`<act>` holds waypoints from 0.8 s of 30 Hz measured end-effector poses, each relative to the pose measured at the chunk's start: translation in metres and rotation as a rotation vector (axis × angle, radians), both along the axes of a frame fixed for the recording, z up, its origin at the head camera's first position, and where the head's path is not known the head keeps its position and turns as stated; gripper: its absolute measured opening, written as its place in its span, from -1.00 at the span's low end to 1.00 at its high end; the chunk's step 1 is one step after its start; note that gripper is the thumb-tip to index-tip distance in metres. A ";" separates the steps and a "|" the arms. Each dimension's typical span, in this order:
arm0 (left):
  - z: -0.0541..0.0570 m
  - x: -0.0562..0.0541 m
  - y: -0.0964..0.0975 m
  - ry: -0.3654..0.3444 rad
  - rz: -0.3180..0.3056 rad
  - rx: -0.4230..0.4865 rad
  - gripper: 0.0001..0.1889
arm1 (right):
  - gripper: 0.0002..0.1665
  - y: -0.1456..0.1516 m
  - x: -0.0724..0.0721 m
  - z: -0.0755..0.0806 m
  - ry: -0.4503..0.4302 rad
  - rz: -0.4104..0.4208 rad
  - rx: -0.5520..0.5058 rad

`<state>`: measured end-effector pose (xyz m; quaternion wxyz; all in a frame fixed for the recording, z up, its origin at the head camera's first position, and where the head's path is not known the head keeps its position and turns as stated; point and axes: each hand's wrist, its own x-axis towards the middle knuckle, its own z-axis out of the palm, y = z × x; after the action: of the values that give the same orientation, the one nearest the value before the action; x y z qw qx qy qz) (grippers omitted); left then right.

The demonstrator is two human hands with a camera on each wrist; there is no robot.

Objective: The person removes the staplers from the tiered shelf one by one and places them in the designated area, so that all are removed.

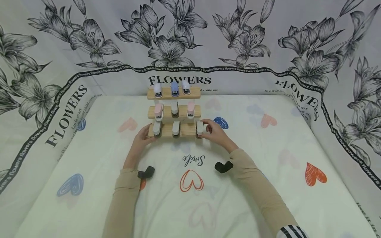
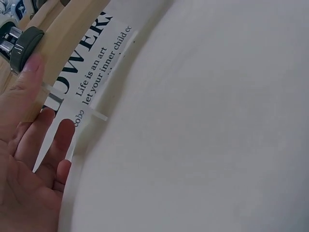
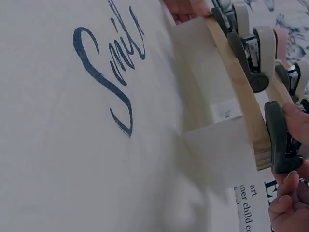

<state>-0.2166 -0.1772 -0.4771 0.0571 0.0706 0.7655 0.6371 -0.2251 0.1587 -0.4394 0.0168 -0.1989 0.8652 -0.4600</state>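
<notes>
A three-tier rack with wooden shelves carries small staplers in rows. My left hand is at the left end of the lowest shelf; in the left wrist view its thumb lies against that shelf beside the dark base of a stapler, fingers curled below. At the opposite end, my right hand pinches a white-topped stapler with a dark green base, which overhangs the shelf's end. Between them, another white-topped stapler sits mid-shelf.
The middle shelf bears two pink staplers and a pale one; on the top shelf are two white and a blue stapler. A white heart-printed cloth covers the table, and flowered fabric hangs behind and around the sides.
</notes>
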 end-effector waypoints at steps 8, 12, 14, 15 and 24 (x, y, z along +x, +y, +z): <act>0.005 0.011 0.005 -0.012 -0.004 0.051 -0.30 | -0.31 0.021 -0.002 -0.002 0.054 0.021 0.008; 0.009 0.017 0.006 -0.031 -0.015 0.065 -0.30 | -0.32 0.029 -0.003 -0.003 0.069 0.024 0.005; 0.005 0.016 0.004 -0.036 -0.017 0.075 -0.29 | -0.32 0.032 -0.004 -0.005 0.074 0.023 0.001; 0.003 0.015 0.003 -0.037 -0.018 0.082 -0.29 | -0.32 0.033 -0.006 -0.006 0.073 0.022 0.004; -0.011 0.001 0.000 0.044 -0.006 0.035 -0.29 | -0.30 0.049 -0.021 -0.012 0.028 -0.024 0.032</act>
<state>-0.2160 -0.1771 -0.4884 0.0410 0.0880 0.7552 0.6483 -0.2461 0.2081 -0.4509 0.0022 -0.1946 0.8750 -0.4432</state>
